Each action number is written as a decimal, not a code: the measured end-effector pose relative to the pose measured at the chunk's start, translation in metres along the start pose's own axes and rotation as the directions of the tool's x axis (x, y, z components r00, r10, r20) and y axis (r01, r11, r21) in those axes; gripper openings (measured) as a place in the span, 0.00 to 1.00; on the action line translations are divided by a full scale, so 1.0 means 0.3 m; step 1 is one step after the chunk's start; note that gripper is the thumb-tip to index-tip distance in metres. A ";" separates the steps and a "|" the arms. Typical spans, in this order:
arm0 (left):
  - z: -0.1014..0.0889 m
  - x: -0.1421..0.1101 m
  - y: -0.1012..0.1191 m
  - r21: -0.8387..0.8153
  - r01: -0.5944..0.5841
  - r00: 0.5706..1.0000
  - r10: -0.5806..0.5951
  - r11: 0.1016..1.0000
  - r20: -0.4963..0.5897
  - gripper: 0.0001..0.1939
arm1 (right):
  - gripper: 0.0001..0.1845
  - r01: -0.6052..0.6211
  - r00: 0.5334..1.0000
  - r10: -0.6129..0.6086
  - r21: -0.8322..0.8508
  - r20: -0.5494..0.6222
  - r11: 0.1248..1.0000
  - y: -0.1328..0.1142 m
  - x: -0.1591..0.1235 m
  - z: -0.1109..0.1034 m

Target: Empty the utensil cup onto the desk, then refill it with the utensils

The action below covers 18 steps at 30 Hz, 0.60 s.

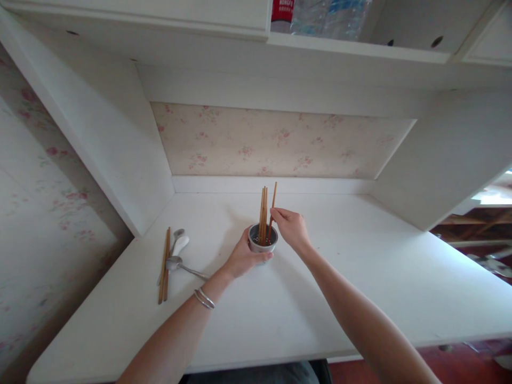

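A small grey metal holder cup (263, 245) stands on the white desk (360, 277) near its middle. My left hand (244, 257) wraps around the cup's near left side. Several wooden chopsticks (263, 213) stand upright inside it. My right hand (291, 228) pinches one more chopstick (273, 205) whose lower end is inside the cup, leaning slightly right of the others. Silver bangles circle my left wrist.
At the left of the desk lie two wooden chopsticks (164, 265), a metal spoon (182, 265), another metal spoon and a white ceramic spoon (180, 245). White side panels and a floral back wall enclose the desk. Bottles stand on the shelf overhead (320, 16).
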<state>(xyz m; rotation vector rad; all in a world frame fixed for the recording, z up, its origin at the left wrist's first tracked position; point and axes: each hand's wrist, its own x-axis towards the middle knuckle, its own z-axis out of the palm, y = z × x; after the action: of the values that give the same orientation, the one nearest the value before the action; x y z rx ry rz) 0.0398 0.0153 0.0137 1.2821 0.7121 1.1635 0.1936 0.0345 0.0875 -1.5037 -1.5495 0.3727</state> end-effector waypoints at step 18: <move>0.004 -0.005 0.015 -0.012 0.001 1.000 -0.001 1.000 0.010 0.39 | 0.19 0.085 0.991 -0.082 -0.025 0.107 0.996 -0.008 0.008 0.006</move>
<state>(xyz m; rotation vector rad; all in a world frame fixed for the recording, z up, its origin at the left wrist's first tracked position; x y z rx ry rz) 0.0392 0.0131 0.0180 1.2769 0.6974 1.1585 0.1912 0.0367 0.0893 -1.4559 -1.7020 0.3878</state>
